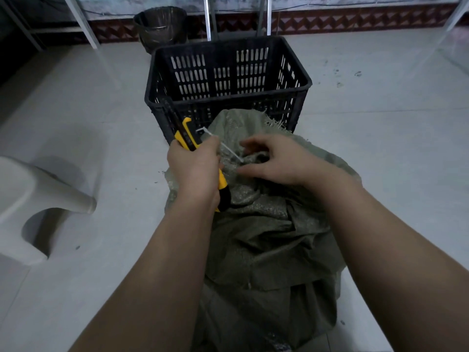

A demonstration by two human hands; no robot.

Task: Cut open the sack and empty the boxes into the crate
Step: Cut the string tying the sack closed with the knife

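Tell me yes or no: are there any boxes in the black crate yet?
No, the black crate shows only its bare slotted walls inside, and the green sack in front of it is not yet emptied.

Setting: a storeroom or plain workroom is showing.
Evidence: pale tiled floor, metal rack legs, slatted black crate, lined bin.
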